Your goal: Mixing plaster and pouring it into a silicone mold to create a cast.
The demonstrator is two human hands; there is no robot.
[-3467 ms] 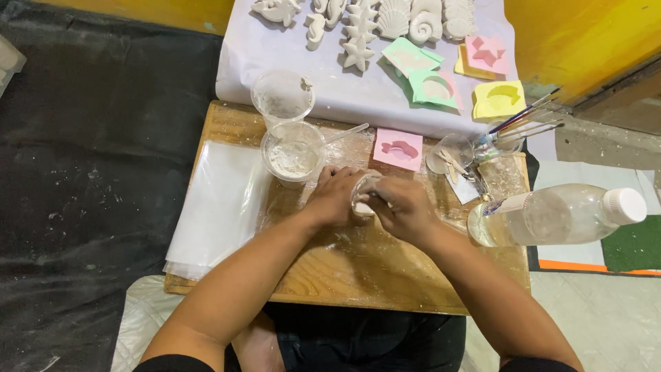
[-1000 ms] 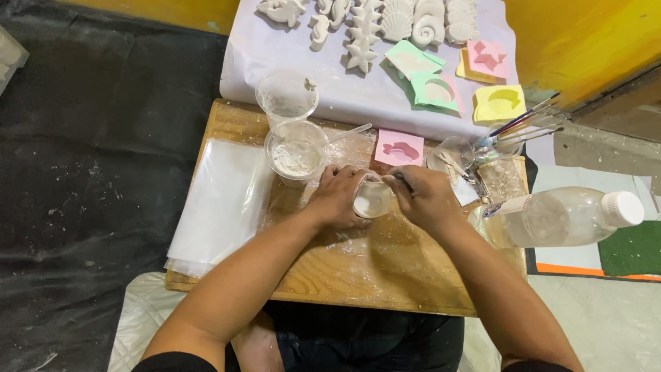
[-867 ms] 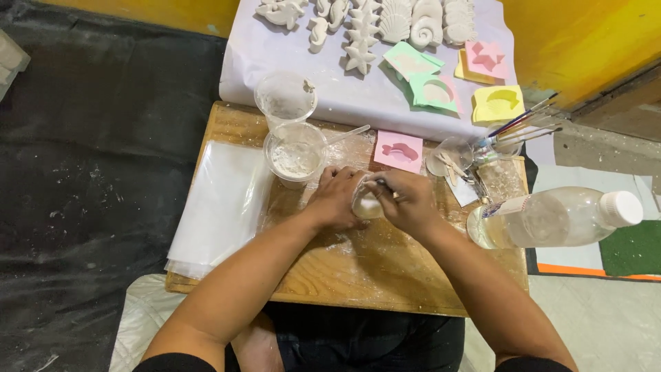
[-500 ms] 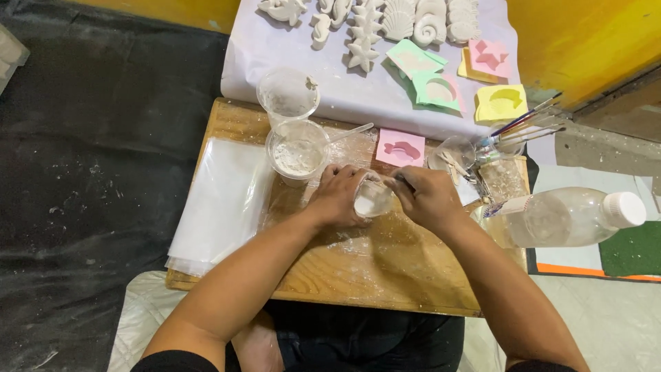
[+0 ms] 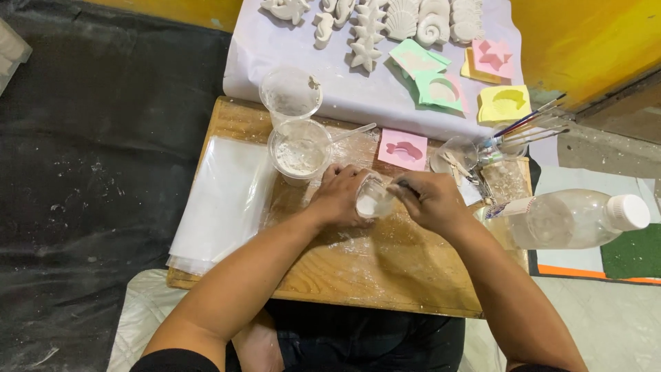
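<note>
While our left hand wraps around the small clear plastic cup, we keep that cup tilted over the middle of the pale wooden board; its inside shows a white mix. Our right hand is closed in a pinch on a thin dark stick, whose tip reaches to the cup's rim.

Behind the left hand, a larger clear plastic cup of white powder stands on the board, with an empty clear plastic cup just behind it. A thin clear stirrer lies beside the powder cup. A stack of clear plastic sheets covers the board's left part.

A pink square mould with a fish-shaped hollow lies on the board's far edge, near the right hand. A clear plastic bottle with a white cap lies on its side to the right of the board, and a bundle of thin paintbrushes rests behind it.

On the white sheet beyond the board we see white plaster sea shapes, green moulds, a yellow mould and a pink mould.
</note>
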